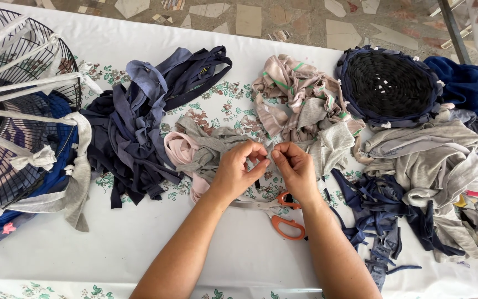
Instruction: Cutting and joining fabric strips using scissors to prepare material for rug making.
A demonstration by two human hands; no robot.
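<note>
My left hand (238, 169) and my right hand (294, 168) meet at the middle of the table, fingertips pinched together on a grey fabric strip (222, 145) from a grey and pink pile. Orange-handled scissors (283, 217) lie flat under my right wrist, partly hidden by my forearms. A heap of dark blue strips (139, 122) lies left of my hands. A beige and green-striped pile (297, 97) lies just beyond them.
A round wire fan guard (26, 83) wrapped with fabric strips sits at the left. A dark woven round mat (388, 83) rests at the back right, with grey, navy and yellow cloth (438, 166) heaped below it. The floral tablecloth (112, 243) covers the table.
</note>
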